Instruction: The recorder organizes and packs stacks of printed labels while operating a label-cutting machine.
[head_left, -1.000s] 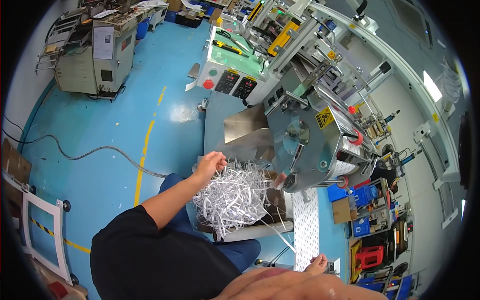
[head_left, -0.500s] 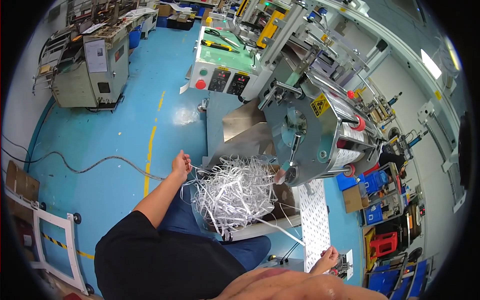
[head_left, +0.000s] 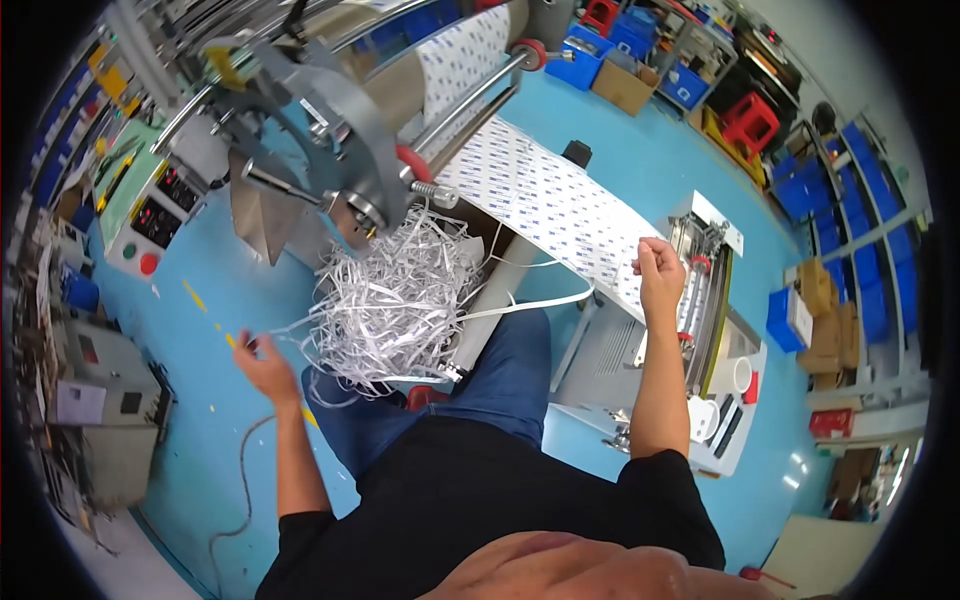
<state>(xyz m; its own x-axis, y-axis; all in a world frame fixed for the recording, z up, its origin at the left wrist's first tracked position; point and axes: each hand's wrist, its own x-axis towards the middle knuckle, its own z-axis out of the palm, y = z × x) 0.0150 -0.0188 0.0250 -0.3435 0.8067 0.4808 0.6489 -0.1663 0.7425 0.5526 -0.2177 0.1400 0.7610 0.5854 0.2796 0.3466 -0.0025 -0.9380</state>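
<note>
The left hand (head_left: pixel 265 365) pinches thin white strips that trail from the tangled heap of shredded paper strips (head_left: pixel 390 300), a springy, curly mass piled in a box below the machine. The right hand (head_left: pixel 660 270) is closed on the edge of the wide printed sheet (head_left: pixel 545 195), smooth white with rows of small blue marks, running flat from a roll (head_left: pixel 465 50) to a grey cutter unit (head_left: pixel 700 300). A green control panel (head_left: pixel 150 205) with a round red button stands left, on a blue floor (head_left: pixel 200 470).
</note>
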